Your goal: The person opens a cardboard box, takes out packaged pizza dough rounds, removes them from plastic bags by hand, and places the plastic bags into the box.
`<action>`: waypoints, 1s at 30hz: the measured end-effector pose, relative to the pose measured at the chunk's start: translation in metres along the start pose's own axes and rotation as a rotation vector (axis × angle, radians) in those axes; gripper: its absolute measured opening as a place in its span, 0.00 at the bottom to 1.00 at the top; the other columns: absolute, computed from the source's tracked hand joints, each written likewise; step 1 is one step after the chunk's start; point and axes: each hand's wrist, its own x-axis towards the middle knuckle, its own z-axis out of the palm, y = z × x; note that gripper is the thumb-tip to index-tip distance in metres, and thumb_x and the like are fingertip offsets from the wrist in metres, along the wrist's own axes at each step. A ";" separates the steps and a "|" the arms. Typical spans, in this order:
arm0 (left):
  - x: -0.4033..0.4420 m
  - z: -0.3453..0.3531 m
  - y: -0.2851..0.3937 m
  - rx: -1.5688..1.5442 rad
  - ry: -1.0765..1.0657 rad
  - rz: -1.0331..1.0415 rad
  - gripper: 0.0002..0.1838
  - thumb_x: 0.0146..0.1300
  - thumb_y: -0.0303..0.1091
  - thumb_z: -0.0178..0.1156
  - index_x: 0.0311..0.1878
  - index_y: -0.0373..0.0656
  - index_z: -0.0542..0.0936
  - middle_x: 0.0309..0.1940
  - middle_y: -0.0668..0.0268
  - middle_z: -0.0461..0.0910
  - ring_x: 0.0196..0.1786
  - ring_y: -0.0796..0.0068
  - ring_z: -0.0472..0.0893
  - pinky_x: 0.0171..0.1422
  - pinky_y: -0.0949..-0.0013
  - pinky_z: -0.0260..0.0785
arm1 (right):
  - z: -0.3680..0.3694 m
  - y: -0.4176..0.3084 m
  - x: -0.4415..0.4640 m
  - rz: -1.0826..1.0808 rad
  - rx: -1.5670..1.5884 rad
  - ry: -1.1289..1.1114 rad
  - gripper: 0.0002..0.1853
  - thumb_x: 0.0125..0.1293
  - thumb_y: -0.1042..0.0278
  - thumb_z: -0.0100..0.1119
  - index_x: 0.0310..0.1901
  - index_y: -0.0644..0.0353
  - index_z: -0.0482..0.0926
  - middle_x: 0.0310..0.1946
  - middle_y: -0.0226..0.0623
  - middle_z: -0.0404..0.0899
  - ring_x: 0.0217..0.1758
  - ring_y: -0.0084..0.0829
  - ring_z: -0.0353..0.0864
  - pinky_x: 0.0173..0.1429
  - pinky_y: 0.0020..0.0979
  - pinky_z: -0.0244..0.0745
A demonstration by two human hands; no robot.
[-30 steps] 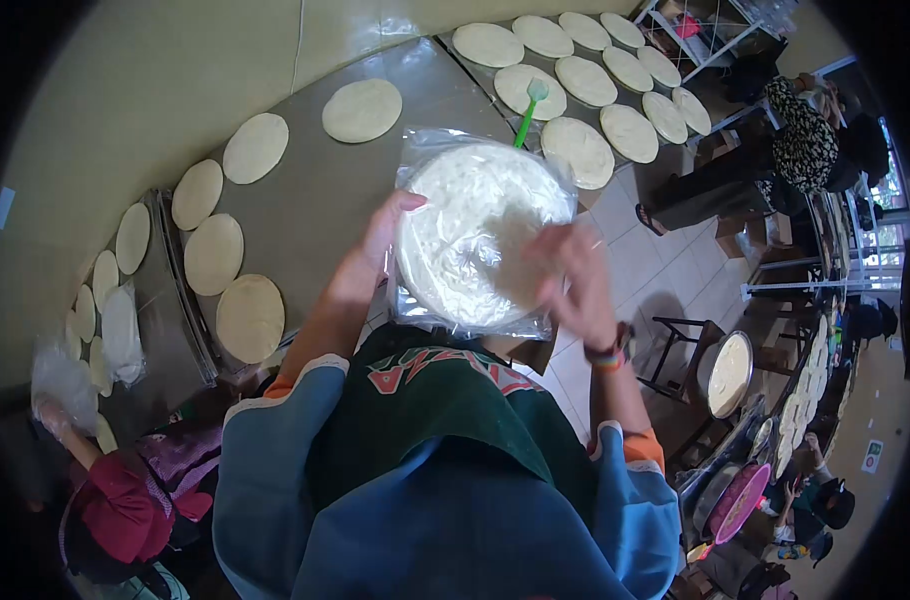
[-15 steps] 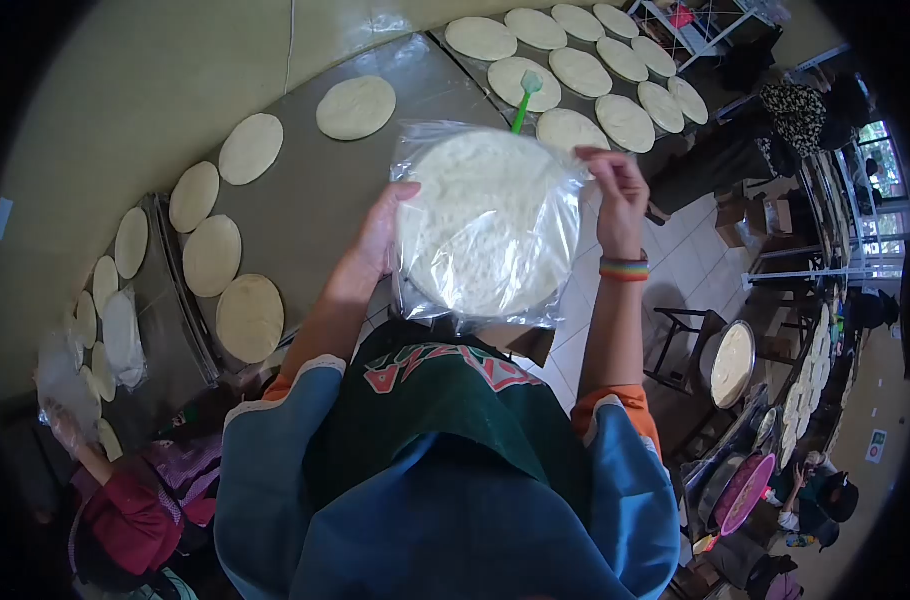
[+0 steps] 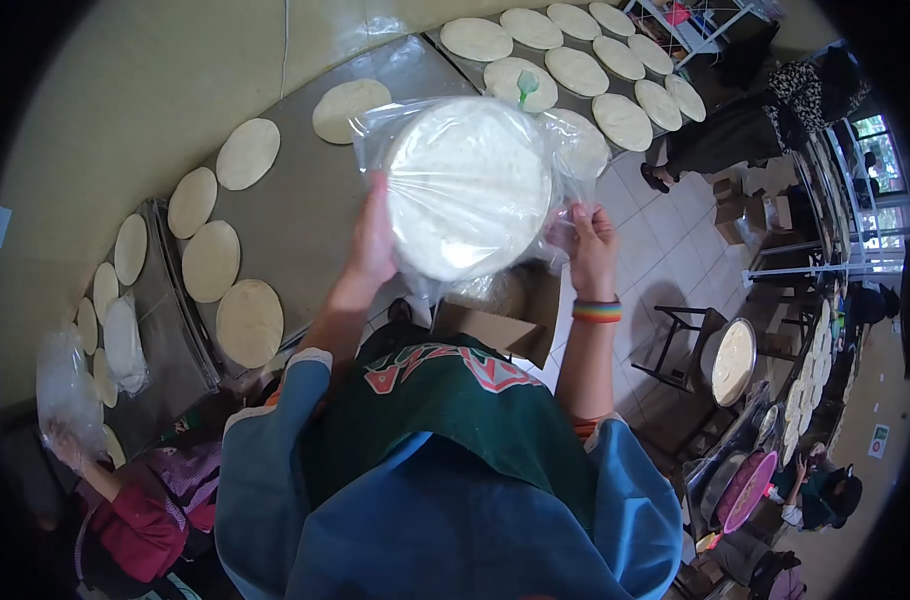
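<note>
A round flatbread [image 3: 470, 190] lies inside a clear plastic bag [image 3: 375, 130], held up in front of my chest. My left hand [image 3: 374, 235] is closed on the bag's left side, its thumb against the bread's edge. At the bag's right end, my right hand [image 3: 590, 235] pinches the loose plastic. Behind the bag, a green-handled brush [image 3: 527, 84] rests on one of the rounds; its handle is mostly hidden.
Flat dough rounds [image 3: 248, 322] lie along the metal table [image 3: 305, 215], with several more at its far end. An open cardboard box [image 3: 495, 333] stands below the bag. At left, a co-worker's hand [image 3: 67, 445] holds plastic. A large bowl [image 3: 732, 363] is at right.
The bagged bread has shifted up and slightly left, and its plastic is pulled into creases. My right hand has come down, drawing the bag's end. The box below now shows more.
</note>
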 end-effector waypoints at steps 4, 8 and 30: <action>0.007 -0.031 0.013 -0.263 -0.062 -0.240 0.28 0.64 0.50 0.40 0.55 0.34 0.65 0.50 0.55 0.71 0.51 0.67 0.73 0.57 0.65 0.63 | -0.036 -0.019 0.002 0.130 -0.262 -0.037 0.06 0.60 0.73 0.47 0.39 0.61 0.70 0.33 0.36 0.76 0.26 0.24 0.73 0.30 0.23 0.69; 0.009 -0.044 0.008 -0.135 0.024 -0.147 0.25 0.63 0.48 0.40 0.53 0.35 0.67 0.48 0.57 0.73 0.48 0.68 0.75 0.53 0.66 0.67 | -0.047 -0.007 -0.003 -0.659 -0.733 0.197 0.09 0.57 0.81 0.44 0.38 0.65 0.72 0.35 0.36 0.76 0.28 0.24 0.74 0.34 0.23 0.69; -0.040 -0.142 0.062 0.117 0.741 0.186 0.25 0.65 0.48 0.39 0.48 0.34 0.73 0.38 0.58 0.77 0.36 0.72 0.77 0.42 0.71 0.68 | 0.082 0.123 0.092 0.606 -0.020 -0.634 0.14 0.55 0.69 0.60 0.43 0.63 0.75 0.39 0.34 0.78 0.42 0.24 0.76 0.48 0.25 0.70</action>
